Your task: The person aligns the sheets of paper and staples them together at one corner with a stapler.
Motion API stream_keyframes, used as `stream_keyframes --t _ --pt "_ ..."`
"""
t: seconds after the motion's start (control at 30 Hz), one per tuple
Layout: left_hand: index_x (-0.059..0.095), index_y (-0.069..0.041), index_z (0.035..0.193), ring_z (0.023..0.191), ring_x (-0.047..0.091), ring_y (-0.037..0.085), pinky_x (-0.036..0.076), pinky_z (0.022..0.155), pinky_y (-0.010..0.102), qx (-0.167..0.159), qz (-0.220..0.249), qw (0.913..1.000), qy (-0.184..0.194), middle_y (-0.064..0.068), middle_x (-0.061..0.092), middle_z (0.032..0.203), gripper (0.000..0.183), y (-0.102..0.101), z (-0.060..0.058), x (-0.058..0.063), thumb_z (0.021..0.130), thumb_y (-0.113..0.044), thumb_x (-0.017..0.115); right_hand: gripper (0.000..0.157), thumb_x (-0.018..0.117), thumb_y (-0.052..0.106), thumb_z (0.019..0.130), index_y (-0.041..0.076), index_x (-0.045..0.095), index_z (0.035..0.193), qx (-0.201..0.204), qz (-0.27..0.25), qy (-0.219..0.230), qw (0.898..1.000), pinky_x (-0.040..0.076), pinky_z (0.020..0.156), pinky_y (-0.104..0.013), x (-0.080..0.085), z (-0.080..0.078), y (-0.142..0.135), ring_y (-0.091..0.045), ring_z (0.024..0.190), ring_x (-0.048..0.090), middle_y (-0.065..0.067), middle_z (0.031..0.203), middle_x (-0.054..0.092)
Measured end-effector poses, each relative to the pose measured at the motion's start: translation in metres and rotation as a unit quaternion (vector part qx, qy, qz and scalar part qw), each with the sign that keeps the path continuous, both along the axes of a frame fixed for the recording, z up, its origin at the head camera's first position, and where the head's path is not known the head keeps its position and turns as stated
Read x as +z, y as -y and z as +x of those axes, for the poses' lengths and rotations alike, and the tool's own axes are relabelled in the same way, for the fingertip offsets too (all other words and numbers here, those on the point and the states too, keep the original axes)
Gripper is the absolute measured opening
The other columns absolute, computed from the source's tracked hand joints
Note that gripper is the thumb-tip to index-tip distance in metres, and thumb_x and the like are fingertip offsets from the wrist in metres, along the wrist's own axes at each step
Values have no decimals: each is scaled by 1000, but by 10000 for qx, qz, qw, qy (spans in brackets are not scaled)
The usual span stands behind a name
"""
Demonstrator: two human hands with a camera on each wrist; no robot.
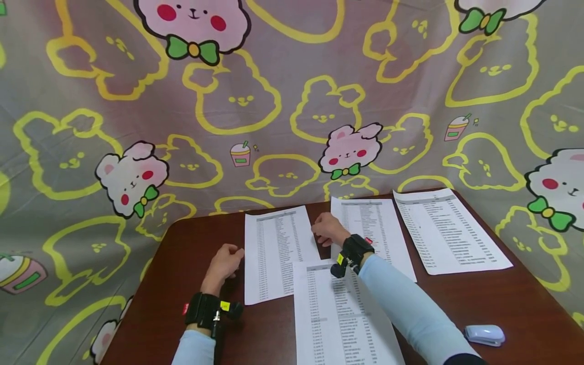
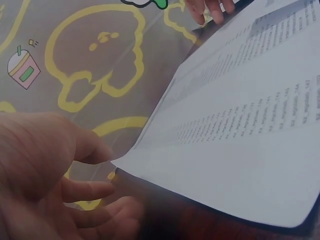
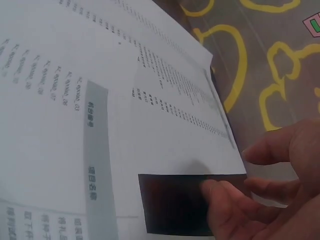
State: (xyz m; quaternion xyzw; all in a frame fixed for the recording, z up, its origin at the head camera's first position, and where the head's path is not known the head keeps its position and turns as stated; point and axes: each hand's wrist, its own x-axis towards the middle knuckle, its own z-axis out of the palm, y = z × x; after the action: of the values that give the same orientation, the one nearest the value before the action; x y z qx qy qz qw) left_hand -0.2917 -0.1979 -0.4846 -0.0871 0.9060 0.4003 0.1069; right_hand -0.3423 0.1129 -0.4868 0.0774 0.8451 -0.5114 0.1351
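A printed sheet of paper lies on the table between both hands. My left hand is at its left edge. In the left wrist view, the thumb and forefinger are apart, with the sheet's corner right by the thumb tip; contact is hard to tell. Beside the same sheet's right edge is my right hand, its thumb and fingers parted and loosely bent. A second printed sheet overlaps the first one's lower right corner, below the right forearm.
Two more printed sheets lie to the right, one partly behind the right hand and another near the table's right edge. A pale stapler-like object sits at the lower right of the brown table. Patterned cloth hangs behind.
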Motion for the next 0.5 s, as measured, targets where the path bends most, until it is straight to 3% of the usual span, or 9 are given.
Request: stream_keyframes --t 0.17,0.5 --pt "38 3 139 87 59 27 52 63 30 -19 150 9999 36 23 56 112 52 0 -1 -2 101 -31 48 26 63 17 90 3 56 111 -136 32 32 9999 54 53 -32 -2 -3 3 -24 69 63 -14 96 63" --pt "46 2 133 82 65 24 56 62 31 -26 392 9992 62 24 59 113 43 -1 -5 -4 101 -27 48 19 62 15 90 2 63 103 -309 185 107 9993 51 50 -30 -7 -6 6 -21 63 63 -10 83 65"
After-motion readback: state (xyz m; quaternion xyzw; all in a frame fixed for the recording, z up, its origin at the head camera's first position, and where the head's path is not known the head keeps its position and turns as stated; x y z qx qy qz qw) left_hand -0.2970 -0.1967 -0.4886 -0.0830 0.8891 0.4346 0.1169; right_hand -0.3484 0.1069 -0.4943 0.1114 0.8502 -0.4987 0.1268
